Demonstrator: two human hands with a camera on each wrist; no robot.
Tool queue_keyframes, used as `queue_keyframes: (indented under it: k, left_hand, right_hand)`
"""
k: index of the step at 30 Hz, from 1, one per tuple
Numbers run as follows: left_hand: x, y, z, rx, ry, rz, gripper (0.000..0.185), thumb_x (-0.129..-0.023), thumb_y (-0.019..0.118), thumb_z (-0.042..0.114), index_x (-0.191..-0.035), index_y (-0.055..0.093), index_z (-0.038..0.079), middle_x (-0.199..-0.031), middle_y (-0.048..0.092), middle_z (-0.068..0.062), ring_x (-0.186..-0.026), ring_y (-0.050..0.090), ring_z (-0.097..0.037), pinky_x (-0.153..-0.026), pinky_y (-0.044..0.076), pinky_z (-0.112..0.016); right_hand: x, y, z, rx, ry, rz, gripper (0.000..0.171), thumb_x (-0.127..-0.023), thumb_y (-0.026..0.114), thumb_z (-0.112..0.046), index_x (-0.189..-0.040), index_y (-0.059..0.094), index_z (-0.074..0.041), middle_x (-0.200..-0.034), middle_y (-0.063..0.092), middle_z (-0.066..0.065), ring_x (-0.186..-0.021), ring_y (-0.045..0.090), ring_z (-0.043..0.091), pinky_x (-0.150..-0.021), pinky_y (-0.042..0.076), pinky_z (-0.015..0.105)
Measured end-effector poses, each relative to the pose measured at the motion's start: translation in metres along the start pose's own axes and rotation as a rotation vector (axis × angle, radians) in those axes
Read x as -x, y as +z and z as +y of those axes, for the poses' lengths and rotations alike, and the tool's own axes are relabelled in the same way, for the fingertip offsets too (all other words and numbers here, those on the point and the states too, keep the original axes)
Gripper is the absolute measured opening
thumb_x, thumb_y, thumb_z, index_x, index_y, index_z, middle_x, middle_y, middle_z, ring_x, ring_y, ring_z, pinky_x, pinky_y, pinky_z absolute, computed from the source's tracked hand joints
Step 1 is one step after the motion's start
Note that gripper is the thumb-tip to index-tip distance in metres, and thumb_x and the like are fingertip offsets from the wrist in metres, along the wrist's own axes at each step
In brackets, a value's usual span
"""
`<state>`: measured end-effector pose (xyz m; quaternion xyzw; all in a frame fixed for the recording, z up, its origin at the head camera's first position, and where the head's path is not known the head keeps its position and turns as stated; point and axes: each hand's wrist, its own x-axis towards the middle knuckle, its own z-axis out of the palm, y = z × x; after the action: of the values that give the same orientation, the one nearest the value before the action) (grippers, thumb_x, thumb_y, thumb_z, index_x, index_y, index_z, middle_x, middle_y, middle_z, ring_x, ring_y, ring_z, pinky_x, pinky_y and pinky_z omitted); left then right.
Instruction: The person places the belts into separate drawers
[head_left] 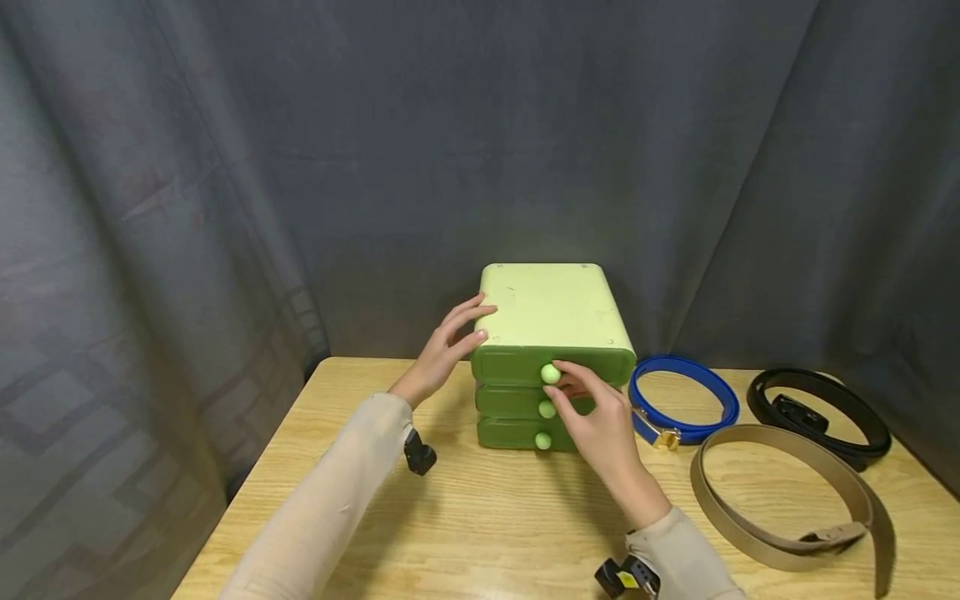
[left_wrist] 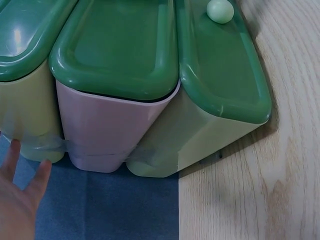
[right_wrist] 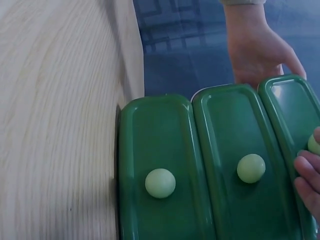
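A small stack of drawers [head_left: 555, 304] has a pale yellow-green top, green fronts and round light green knobs. Against its upper left edge rests my left hand [head_left: 450, 337], fingers extended over the top. My right hand [head_left: 603, 421] pinches the top drawer's knob [head_left: 551, 373] between thumb and index finger. Below it, the middle knob [right_wrist: 251, 168] and bottom knob [right_wrist: 160, 183] are untouched. All three drawer fronts look closed. In the left wrist view, a pink middle body [left_wrist: 107, 125] shows between two yellowish-green ones, with clear tape across them.
Right of the drawers lie a coiled blue belt [head_left: 686, 364] with a gold buckle, a black belt [head_left: 832, 386] and a tan belt [head_left: 780, 437]. The wooden table [head_left: 480, 517] ends at a dark grey curtain [head_left: 480, 150] behind.
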<state>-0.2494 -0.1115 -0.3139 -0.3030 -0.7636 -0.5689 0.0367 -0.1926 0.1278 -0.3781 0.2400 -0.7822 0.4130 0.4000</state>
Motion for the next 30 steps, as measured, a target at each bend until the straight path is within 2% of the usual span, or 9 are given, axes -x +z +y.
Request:
queue_keyframes:
  k: [6, 16, 24, 30]
  left_hand:
    - [0.0028, 0.0008, 0.001, 0.017, -0.013, -0.006, 0.044, -0.103, 0.049, 0.014, -0.146, 0.047, 0.002, -0.162, 0.021, -0.011, -0.147, 0.019, -0.028, -0.102, 0.042, -0.056]
    - [0.0052, -0.003, 0.0011, 0.0, -0.019, -0.009, 0.044, -0.103, 0.05, 0.015, -0.145, 0.048, 0.003, -0.162, 0.021, -0.011, -0.148, 0.018, -0.03, -0.102, 0.042, -0.057]
    - [0.0024, -0.0058, 0.0009, -0.003, -0.043, -0.019, 0.045, -0.103, 0.051, 0.015, -0.146, 0.048, 0.004, -0.162, 0.021, -0.009, -0.149, 0.016, -0.027, -0.112, 0.026, -0.061]
    - [-0.0004, -0.0041, 0.0004, 0.011, -0.054, -0.041, 0.046, -0.103, 0.051, 0.016, -0.147, 0.046, 0.005, -0.163, 0.019, -0.008, -0.149, 0.014, -0.026, -0.113, 0.027, -0.059]
  right_hand:
    - [-0.0003, 0.0036, -0.0019, -0.02, 0.03, 0.035, 0.036, -0.077, 0.083, 0.001, -0.11, 0.072, -0.006, -0.082, 0.072, 0.002, -0.068, 0.067, 0.015, -0.058, 0.056, 0.036]
    - [0.0003, 0.0088, -0.0007, -0.038, 0.011, 0.056, 0.033, -0.076, 0.083, 0.004, -0.106, 0.072, -0.006, -0.079, 0.071, 0.002, -0.066, 0.067, 0.014, -0.056, 0.055, 0.034]
    - [-0.0002, 0.0087, -0.0015, -0.057, 0.013, 0.057, 0.033, -0.075, 0.083, 0.005, -0.105, 0.073, -0.005, -0.078, 0.071, 0.002, -0.065, 0.067, 0.014, -0.058, 0.056, 0.029]
    - [0.0, 0.0057, -0.0015, -0.059, 0.031, 0.054, 0.033, -0.075, 0.083, 0.006, -0.105, 0.073, -0.004, -0.079, 0.072, 0.001, -0.066, 0.067, 0.013, -0.058, 0.056, 0.028]
